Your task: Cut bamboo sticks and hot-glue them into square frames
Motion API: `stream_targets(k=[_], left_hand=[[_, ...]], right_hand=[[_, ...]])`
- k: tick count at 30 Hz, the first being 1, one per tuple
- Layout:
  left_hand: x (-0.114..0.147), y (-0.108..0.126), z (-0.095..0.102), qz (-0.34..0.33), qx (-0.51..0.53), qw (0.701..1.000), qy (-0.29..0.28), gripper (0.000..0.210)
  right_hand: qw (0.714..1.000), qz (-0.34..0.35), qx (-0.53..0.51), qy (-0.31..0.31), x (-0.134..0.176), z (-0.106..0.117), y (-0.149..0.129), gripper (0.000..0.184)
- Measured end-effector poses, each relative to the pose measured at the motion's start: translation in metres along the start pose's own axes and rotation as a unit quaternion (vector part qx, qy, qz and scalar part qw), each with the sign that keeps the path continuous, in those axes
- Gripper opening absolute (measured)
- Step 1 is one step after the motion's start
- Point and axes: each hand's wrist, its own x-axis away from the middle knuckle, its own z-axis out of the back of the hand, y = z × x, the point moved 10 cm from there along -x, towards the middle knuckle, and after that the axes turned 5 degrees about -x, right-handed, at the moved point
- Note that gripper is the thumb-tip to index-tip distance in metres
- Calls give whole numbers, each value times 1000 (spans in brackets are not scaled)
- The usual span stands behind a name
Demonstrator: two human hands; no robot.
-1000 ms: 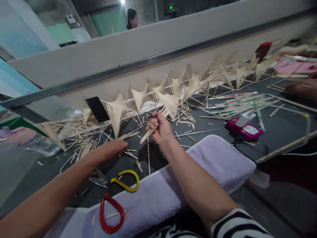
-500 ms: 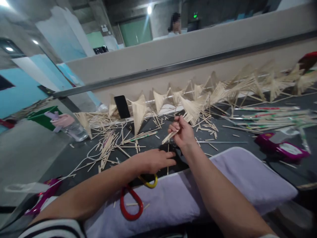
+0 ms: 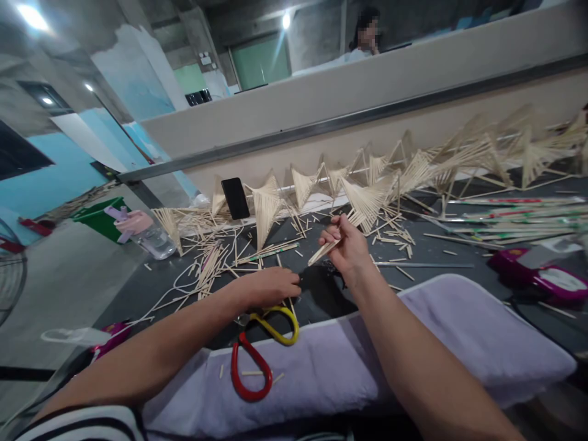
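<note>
Wooden sticks (image 3: pixel 322 252) jut in a narrow bundle from the right hand (image 3: pixel 348 248), just in front of a fan-shaped lattice (image 3: pixel 367 199); should the fingers slacken, the bundle would probably splay and drop among the offcuts (image 3: pixel 394 236) strewn over the dark tabletop (image 3: pixel 427 252). A clumsy push forward might also knock the lattice, whose thin pieces look easy to dislodge. The scissors (image 3: pixel 242 338) seem the other hazard: their red handle lies on the lilac cloth (image 3: pixel 335 355), near the left hand (image 3: pixel 275 286), so a careless sweep could drag them, and the blades are mostly out of sight. As for the grip, the right hand's fingers are curled in around the bundle, with little or no gap. The left hand hangs low, palm down, fingers loosely bent; whether it pinches anything cannot be told, though a lone stick (image 3: pixel 293 311) lies just below it
</note>
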Motion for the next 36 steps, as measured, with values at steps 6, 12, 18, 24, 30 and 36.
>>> stream_targets(k=[6,12,18,24,30,36], left_hand=[[43,-49,-29,122,33,991,-51,18],[115,-96,-56,230,68,967,-79,20],[131,-102,-46,293,65,953,-39,33],[48,-45,-15,165,151,970,97,38],[37,-45,-40,149,167,972,66,19],[128,-109,-63,411,21,911,-5,15]], right_hand=[[1000,1,-1,-2,0,-1,1,21],[998,-17,32,-45,2,-8,12,20],[995,-32,83,-48,3,-10,22,22],[993,-43,107,-40,2,-2,30,21],[992,-47,111,-28,1,4,32,21],[990,-52,131,-26,2,1,35,24]])
